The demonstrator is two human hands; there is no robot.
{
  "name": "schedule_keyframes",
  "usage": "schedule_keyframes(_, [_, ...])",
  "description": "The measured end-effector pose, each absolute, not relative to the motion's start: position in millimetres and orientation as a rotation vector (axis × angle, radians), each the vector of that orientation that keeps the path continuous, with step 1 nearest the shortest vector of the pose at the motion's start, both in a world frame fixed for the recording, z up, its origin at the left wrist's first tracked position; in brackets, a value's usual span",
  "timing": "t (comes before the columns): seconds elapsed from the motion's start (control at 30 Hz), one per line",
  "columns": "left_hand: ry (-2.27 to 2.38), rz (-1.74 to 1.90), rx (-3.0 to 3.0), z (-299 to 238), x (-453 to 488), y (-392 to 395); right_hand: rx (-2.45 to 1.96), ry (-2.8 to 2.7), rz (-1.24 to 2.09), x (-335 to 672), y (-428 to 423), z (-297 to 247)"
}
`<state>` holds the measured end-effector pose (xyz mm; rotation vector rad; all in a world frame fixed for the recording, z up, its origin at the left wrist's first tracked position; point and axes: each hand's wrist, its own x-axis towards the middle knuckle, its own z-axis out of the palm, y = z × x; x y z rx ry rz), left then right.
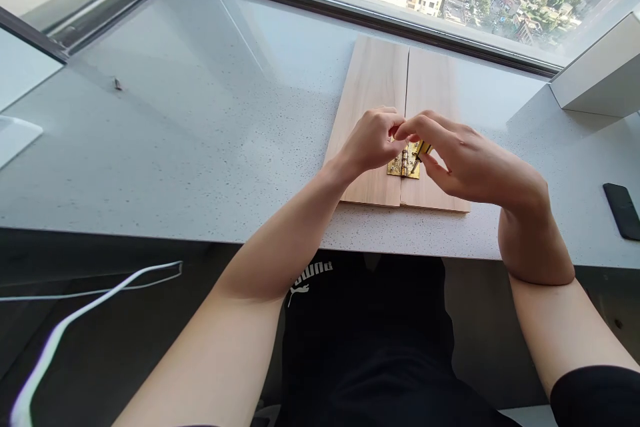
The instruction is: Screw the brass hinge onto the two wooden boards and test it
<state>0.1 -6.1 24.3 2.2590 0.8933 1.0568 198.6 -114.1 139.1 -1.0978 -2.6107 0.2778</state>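
A brass-coloured hinge (396, 168) lies across the seam between two pale wooden boards, the left board (373, 80) and the right board (434, 80). My right hand (463, 157) is closed around a short yellow-and-black screwdriver (425, 147), whose metal shaft slants down to the hinge's right leaf. Over the hinge's upper left part, my left hand (373, 140) has its fingers curled in a pinch. What they hold, if anything, is hidden. The fingertips of both hands meet above the hinge, covering its upper end.
The boards rest on a speckled white countertop (200, 147) beneath a window. A black phone (623, 210) lies at the right edge, and a white box-like block (600, 73) stands at the back right. A small dark object (117, 84) sits far left. A white cable (100, 297) hangs below the counter.
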Motion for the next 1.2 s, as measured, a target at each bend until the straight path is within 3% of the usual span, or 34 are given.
schedule_keyframes(0.07, [0.900,1.037,2.262,26.2,0.6,-8.3,-1.153,-2.586,0.277,200.7,-116.0,139.4])
schedule_keyframes(0.23, [0.918,1.033,2.269,25.4,0.5,-8.7,-1.547,-2.313,-0.122,192.7,-118.0,135.0])
schedule_keyframes(0.43, [0.929,1.038,2.279,21.9,-1.4,-4.9,-1.260,-2.520,0.272,193.4,-115.5,139.1])
schedule_keyframes(0.6, [0.924,1.029,2.280,23.0,-2.1,-5.6,-1.472,-2.330,0.027,196.2,-103.4,130.8])
schedule_keyframes(0.8, [0.915,1.054,2.276,24.5,-1.2,-8.1,-1.348,-2.408,0.160,199.2,-107.0,130.0])
schedule_keyframes(1.2, [0.881,1.039,2.304,22.2,-1.7,-7.0,-1.423,-2.309,0.055,197.1,-111.8,139.4])
